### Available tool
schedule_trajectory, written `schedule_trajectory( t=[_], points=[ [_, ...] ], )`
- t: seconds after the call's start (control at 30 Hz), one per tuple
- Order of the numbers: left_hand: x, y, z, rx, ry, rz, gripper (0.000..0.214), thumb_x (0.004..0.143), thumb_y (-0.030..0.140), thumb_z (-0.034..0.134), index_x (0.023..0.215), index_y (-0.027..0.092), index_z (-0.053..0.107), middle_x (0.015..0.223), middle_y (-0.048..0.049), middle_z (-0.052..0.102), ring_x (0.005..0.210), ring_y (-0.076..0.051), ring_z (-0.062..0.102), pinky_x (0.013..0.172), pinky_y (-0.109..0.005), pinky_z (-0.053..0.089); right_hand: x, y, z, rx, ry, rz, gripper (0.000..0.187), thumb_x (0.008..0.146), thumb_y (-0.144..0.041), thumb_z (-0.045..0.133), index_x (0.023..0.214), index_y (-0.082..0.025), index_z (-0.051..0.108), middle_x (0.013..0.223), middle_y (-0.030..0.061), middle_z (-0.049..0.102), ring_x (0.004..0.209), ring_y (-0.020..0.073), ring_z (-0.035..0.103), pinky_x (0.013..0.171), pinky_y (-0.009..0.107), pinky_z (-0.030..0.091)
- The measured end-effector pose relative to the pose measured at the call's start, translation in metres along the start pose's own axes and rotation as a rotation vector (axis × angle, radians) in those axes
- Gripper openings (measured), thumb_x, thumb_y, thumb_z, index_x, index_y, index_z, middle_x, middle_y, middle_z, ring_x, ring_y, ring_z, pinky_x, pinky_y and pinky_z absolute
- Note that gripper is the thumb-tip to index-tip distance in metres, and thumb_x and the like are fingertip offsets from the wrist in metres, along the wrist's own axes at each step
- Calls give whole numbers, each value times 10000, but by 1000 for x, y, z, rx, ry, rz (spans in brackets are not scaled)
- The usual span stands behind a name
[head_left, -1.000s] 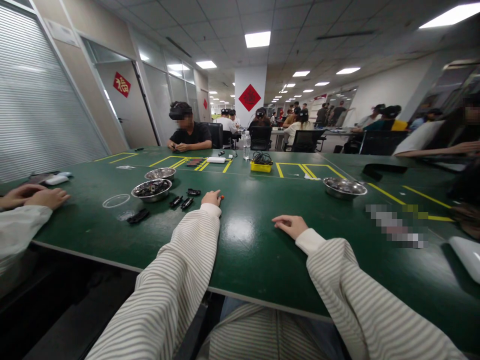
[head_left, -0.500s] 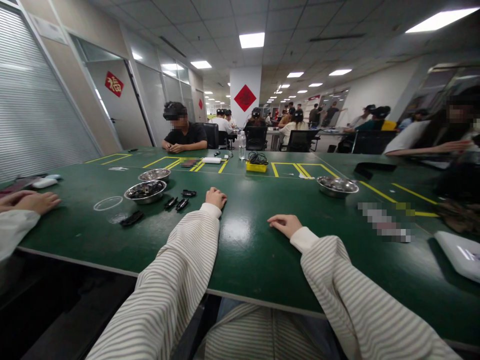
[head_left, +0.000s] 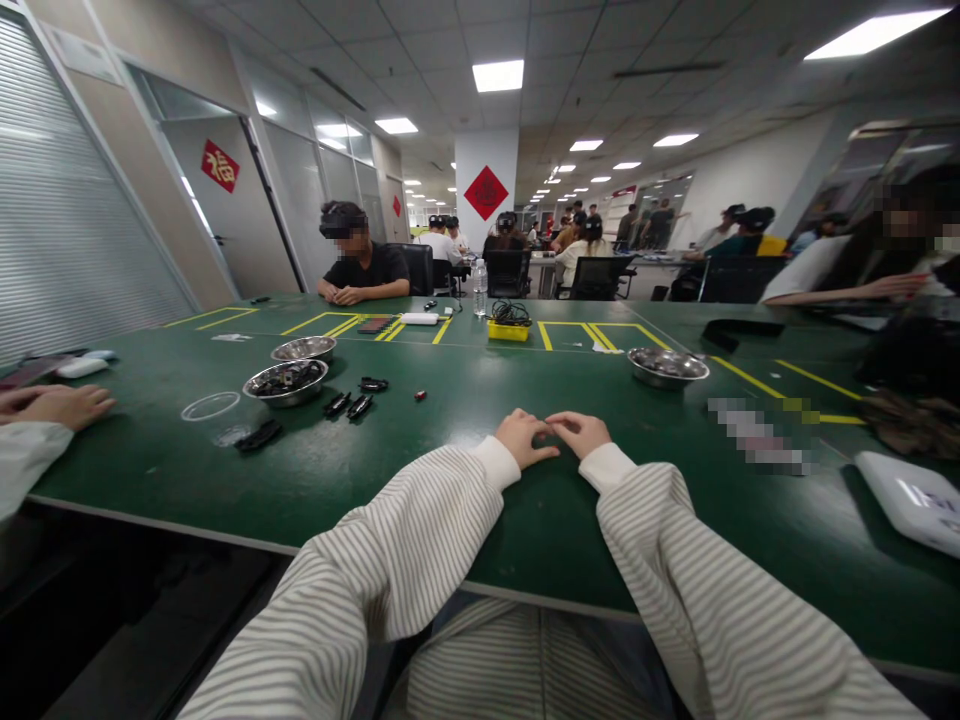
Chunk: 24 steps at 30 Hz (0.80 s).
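My left hand and my right hand rest on the green table in front of me, fingertips touching each other. The fingers of both are loosely curled and nothing shows in them. A small dark piece with a red tip lies alone on the table, up and to the left of my hands. Further left lie two black clips and a third black part. A steel bowl with black parts stands beside them.
A second steel bowl stands behind the first, another bowl at right. A clear lid and a black piece lie left. A co-worker's hands rest at far left. A white device lies right. People sit across the table.
My left hand drew back from the small red-tipped piece, leaving it on the table, and moved right to meet my right hand. The view shifted slightly.
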<state>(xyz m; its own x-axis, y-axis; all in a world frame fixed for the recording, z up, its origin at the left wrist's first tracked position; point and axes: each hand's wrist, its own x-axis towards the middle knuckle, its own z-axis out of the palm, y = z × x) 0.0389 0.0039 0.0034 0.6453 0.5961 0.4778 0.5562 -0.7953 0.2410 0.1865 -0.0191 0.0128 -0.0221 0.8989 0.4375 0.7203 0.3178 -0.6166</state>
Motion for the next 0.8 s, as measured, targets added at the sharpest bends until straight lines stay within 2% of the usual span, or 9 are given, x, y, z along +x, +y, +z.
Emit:
schedule_trajectory(
  t=[0.07,0.13,0.23,0.27,0.3,0.4,0.47,0.57,0.8],
  points=[
    [-5,-24,-15,82,90,-118,301,652,430,501,857,215,551,801,-30,535,835,-180,415,742,-319,344,1,1,-3,-43,-36,-29,195,641,-279,475,713,-189,631,717,18,636,627,136,555,601,241,430],
    [-13,-56,-33,211,199,-298,255,672,380,495,834,193,556,853,-55,512,895,-205,386,763,-337,327,1,2,-7,-85,-87,-61,219,648,-324,476,726,-191,632,724,23,629,629,136,541,593,241,419],
    [-33,-106,-61,342,342,-606,241,675,274,509,882,154,534,918,-83,474,946,-226,356,773,-333,319,1,5,-12,-103,-249,-119,273,617,-389,511,769,-195,627,689,16,614,581,119,510,549,225,403],
    [-40,-119,-68,349,359,-649,248,689,251,492,899,124,522,897,-95,474,937,-224,364,766,-323,324,1,7,-14,-102,-304,-137,300,589,-405,536,784,-196,624,683,12,609,561,111,497,531,218,397],
    [-45,-131,-74,346,350,-677,225,693,238,487,876,113,527,838,-86,487,908,-209,386,759,-304,332,1,9,-15,-100,-352,-155,330,557,-415,562,796,-195,621,683,10,603,543,103,484,515,210,392],
    [-54,-149,-79,276,193,-710,165,686,195,494,814,104,547,699,-51,497,795,-170,444,724,-280,354,2,14,-16,-105,-431,-194,356,504,-407,604,787,-192,625,674,8,584,509,84,455,481,194,375],
    [-52,-150,-76,231,103,-693,158,669,167,512,806,104,560,687,-45,504,741,-157,463,704,-288,367,3,15,-15,-111,-446,-209,294,522,-391,596,735,-193,636,634,3,570,493,77,444,470,186,365],
    [-43,-140,-66,183,48,-602,172,645,167,544,810,134,574,706,-25,525,701,-128,481,691,-261,385,2,16,-12,-109,-415,-212,234,556,-374,574,679,-188,641,582,0,559,481,73,446,463,180,362],
    [-31,-84,-37,-48,-12,-255,265,617,184,565,880,154,542,734,-1,564,645,-90,500,643,-218,418,-5,7,-1,-17,-307,-87,250,548,-341,585,701,-150,635,549,12,595,474,90,508,477,194,419]
  ],
)
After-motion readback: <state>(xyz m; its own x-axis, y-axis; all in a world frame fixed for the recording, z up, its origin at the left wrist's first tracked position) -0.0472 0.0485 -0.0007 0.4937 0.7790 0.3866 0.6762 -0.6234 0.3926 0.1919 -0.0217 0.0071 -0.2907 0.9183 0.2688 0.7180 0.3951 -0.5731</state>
